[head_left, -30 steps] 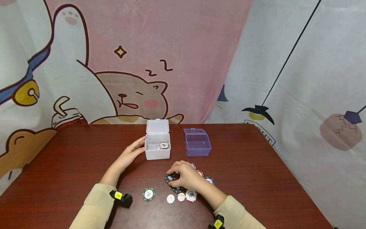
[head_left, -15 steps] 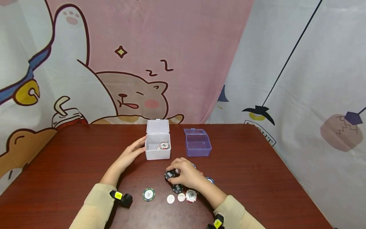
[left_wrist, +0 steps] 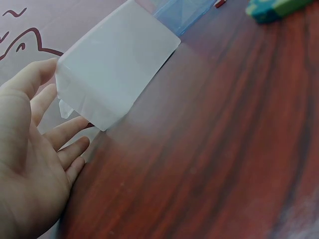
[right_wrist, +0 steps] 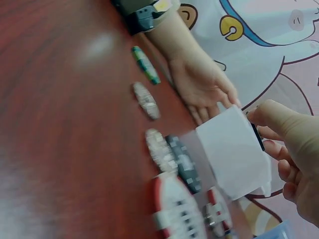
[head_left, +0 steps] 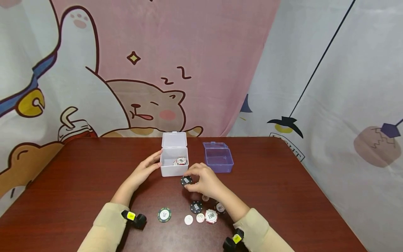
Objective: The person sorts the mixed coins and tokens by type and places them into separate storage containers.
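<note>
Between the thumb and fingers of my right hand point(head_left: 206, 182), a black poker chip point(head_left: 186, 180) marked 100 is pinched above the table, just in front of the white box point(head_left: 174, 171). This box has its lid up, and a few white-and-red chips point(head_left: 181, 161) lie inside. My left hand point(head_left: 143, 172) rests against the box's left side with its fingers extended; the left wrist view shows the thumb at the box's edge point(left_wrist: 112, 64). On the table lie another black chip point(head_left: 196, 207), a white chip point(head_left: 211, 216) and two small whitish discs. The right forearm partly hides more chips.
A purple see-through box point(head_left: 218, 168) with a raised lid stands right of the white one. Alone at the left lies a green chip point(head_left: 164, 215) marked 20. Behind the brown table point(head_left: 283, 182) hangs a printed cloth point(head_left: 220, 63).
My right hand has lifted the black chip off the table and carried it forward toward the white box. More chips show near its forearm. The left hand stays in place.
</note>
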`<state>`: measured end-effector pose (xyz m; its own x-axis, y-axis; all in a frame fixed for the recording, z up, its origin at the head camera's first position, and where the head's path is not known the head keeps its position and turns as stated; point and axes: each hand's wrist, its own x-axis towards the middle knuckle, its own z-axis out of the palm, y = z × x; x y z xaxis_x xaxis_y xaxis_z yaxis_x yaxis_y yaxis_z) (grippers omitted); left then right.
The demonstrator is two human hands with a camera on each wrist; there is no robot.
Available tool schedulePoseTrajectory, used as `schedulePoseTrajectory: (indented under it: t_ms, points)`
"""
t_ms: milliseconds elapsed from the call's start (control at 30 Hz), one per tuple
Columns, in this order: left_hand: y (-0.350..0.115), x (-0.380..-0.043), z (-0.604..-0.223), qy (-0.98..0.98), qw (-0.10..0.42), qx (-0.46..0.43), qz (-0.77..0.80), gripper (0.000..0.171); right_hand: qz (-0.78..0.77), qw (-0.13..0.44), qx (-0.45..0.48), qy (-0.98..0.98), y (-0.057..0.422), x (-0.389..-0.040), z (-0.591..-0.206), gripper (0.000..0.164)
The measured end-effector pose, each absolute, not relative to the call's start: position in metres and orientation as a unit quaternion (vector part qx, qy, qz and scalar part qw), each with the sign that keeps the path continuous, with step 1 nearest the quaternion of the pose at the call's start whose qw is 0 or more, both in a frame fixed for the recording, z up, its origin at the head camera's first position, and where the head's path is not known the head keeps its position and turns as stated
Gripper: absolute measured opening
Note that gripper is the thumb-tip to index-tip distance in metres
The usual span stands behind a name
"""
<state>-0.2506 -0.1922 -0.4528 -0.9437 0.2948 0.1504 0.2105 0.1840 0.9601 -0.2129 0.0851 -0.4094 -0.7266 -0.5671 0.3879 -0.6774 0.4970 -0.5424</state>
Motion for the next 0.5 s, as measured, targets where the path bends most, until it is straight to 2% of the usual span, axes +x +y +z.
schedulePoseTrajectory:
  t_ms: [167, 400, 500]
  points:
    - [-0.193, -0.251, -0.454, 0.769, 0.035, 0.165, 0.617, 0.055, 0.35, 0.096, 0.365, -0.857, 0.081, -0.219, -0.397, 0.034]
    - [-0.186, -0.236, -0.429, 0.767, 0.042, 0.169, 0.617, 0.056, 0.347, 0.127, 0.372, -0.852, 0.074, -0.229, -0.384, 0.035]
    - [-0.187, -0.239, -0.433, 0.764, 0.04, 0.168, 0.621, 0.055, 0.352, 0.135, 0.372, -0.848, 0.072, -0.235, -0.383, 0.035]
